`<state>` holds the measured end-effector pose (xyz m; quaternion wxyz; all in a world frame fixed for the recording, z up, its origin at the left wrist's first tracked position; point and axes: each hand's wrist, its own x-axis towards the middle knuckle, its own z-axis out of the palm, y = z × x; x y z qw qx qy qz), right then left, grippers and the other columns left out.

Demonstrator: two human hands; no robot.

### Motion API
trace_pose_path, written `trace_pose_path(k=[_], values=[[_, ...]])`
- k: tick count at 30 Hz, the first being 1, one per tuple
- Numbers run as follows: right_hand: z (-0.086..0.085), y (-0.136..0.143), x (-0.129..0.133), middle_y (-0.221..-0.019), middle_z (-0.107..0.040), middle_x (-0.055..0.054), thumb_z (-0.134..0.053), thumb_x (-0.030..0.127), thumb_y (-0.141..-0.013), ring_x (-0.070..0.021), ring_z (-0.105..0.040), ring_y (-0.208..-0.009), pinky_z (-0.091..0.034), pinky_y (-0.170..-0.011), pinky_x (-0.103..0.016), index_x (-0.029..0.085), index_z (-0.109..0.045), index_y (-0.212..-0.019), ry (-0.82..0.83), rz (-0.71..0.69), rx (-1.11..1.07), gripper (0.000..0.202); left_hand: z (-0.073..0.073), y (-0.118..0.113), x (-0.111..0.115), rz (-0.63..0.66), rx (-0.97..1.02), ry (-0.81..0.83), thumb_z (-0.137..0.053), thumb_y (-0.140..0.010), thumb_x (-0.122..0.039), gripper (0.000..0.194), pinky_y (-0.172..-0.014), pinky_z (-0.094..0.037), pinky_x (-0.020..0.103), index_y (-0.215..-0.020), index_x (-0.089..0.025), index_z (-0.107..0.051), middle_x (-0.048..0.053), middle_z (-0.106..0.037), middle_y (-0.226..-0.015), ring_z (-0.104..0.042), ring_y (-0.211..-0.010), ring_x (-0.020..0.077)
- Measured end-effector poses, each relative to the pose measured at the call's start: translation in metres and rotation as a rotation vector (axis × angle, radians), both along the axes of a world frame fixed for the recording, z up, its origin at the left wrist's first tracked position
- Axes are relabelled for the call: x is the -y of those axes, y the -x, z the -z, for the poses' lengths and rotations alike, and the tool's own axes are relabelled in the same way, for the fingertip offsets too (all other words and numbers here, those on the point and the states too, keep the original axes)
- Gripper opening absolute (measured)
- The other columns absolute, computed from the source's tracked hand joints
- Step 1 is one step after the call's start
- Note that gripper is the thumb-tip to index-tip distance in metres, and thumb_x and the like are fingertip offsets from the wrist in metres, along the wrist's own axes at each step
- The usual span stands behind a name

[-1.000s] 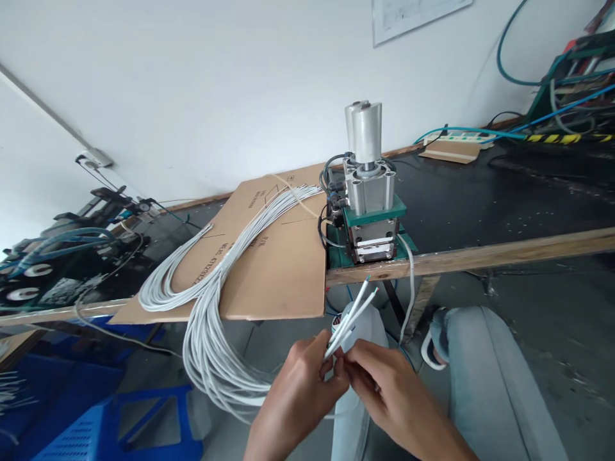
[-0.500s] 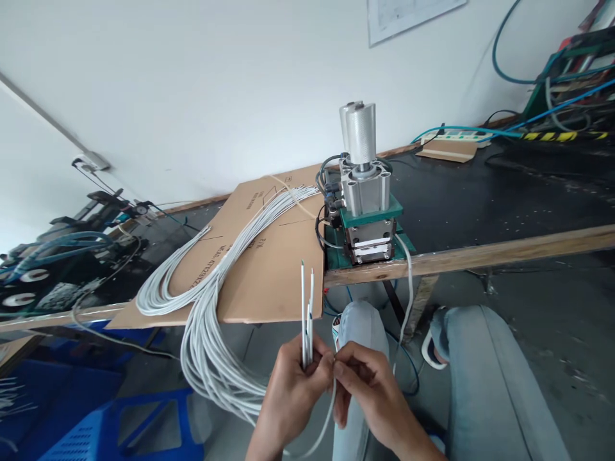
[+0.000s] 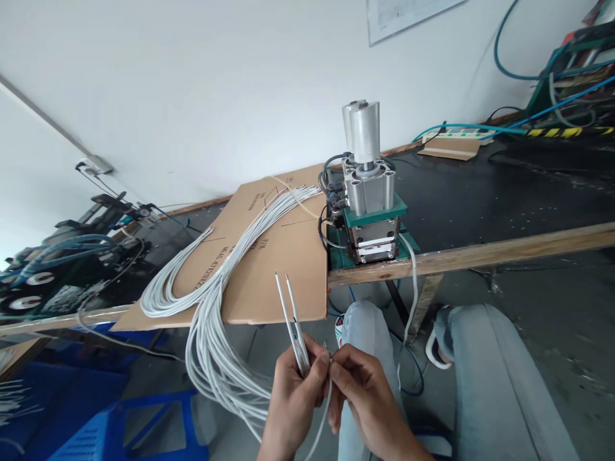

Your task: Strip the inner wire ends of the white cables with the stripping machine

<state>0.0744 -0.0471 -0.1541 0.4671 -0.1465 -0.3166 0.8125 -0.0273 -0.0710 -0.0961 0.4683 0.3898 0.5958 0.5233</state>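
My left hand [image 3: 296, 390] is closed around several white cables [image 3: 289, 314] whose ends point up and lean left; a dark tip and a reddish tip show. Close against it, my right hand [image 3: 364, 390] pinches a single white cable [image 3: 324, 419] near its end, and the thumbs of both hands almost meet there. The very end of that cable is hidden by my fingers. A large bundle of white cables [image 3: 211, 307] lies looped over a cardboard sheet [image 3: 283, 275] and hangs off the table edge, passing behind my left hand.
A metal pneumatic press [image 3: 369, 198] with two knurled cylinders stands at the table edge. The black table [image 3: 480, 198] carries a power strip [image 3: 456, 134]. More machinery [image 3: 57, 256] is at the left. A blue plastic stool [image 3: 144, 422] stands below; my knees are under the hands.
The cables in my left hand have tipped to the left. Both hands stay together, with the right fingers still pinching the single cable. The view has shifted slightly.
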Motion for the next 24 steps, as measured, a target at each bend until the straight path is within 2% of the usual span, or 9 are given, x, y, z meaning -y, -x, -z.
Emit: trace_pose_path(k=[6, 10, 15, 19, 24], values=[[0.001, 0.003, 0.001, -0.051, -0.058, 0.006, -0.073, 0.046, -0.091, -0.0056, -0.051, -0.032, -0.042, -0.035, -0.014, 0.016, -0.061, -0.077, 0.012, 0.043, -0.06, 0.036, 0.01, -0.001, 0.003, -0.063, -0.028, -0.053, -0.072, -0.085, -0.058, 0.046, -0.039, -0.023, 0.015, -0.069, -0.018, -0.056, -0.01, -0.037, -0.048, -0.026, -0.042, 0.0052], [0.004, 0.001, -0.004, -0.051, -0.062, 0.003, -0.072, 0.044, -0.092, -0.0068, -0.054, -0.034, -0.045, -0.037, -0.015, 0.015, -0.062, -0.078, -0.032, 0.004, -0.012, 0.034, 0.011, 0.0, 0.004, -0.07, -0.05, -0.028, -0.071, -0.086, -0.058, 0.047, -0.039, -0.023, 0.015, -0.068, -0.017, -0.058, -0.009, -0.04, -0.047, -0.028, -0.042, 0.0053], [-0.003, -0.006, -0.01, -0.052, -0.063, 0.002, -0.071, 0.046, -0.093, -0.007, -0.054, -0.034, -0.045, -0.037, -0.015, 0.014, -0.063, -0.078, -0.077, -0.006, 0.066, 0.036, 0.007, 0.0, 0.003, -0.065, -0.083, -0.009, -0.071, -0.087, -0.054, 0.038, -0.039, -0.024, 0.016, -0.084, -0.016, -0.065, -0.009, -0.043, -0.05, -0.028, -0.044, 0.0061], [-0.007, -0.009, -0.011, -0.049, -0.06, 0.003, -0.07, 0.049, -0.092, -0.007, -0.052, -0.035, -0.045, -0.038, -0.015, 0.015, -0.062, -0.077, -0.096, -0.001, 0.086, 0.038, 0.007, -0.001, 0.001, -0.038, -0.13, -0.013, -0.069, -0.09, -0.051, 0.038, -0.041, -0.028, 0.017, -0.076, -0.017, -0.062, -0.007, -0.044, -0.052, -0.033, -0.046, 0.0074], [-0.004, -0.007, -0.009, -0.048, -0.057, 0.004, -0.07, 0.05, -0.092, -0.0067, -0.05, -0.034, -0.043, -0.037, -0.015, 0.015, -0.062, -0.076, -0.077, 0.035, 0.096, 0.039, 0.011, -0.003, 0.003, -0.052, -0.191, -0.048, -0.064, -0.093, -0.05, 0.037, -0.042, -0.028, 0.018, -0.076, -0.018, -0.059, -0.007, -0.045, -0.053, -0.034, -0.046, 0.0082]])
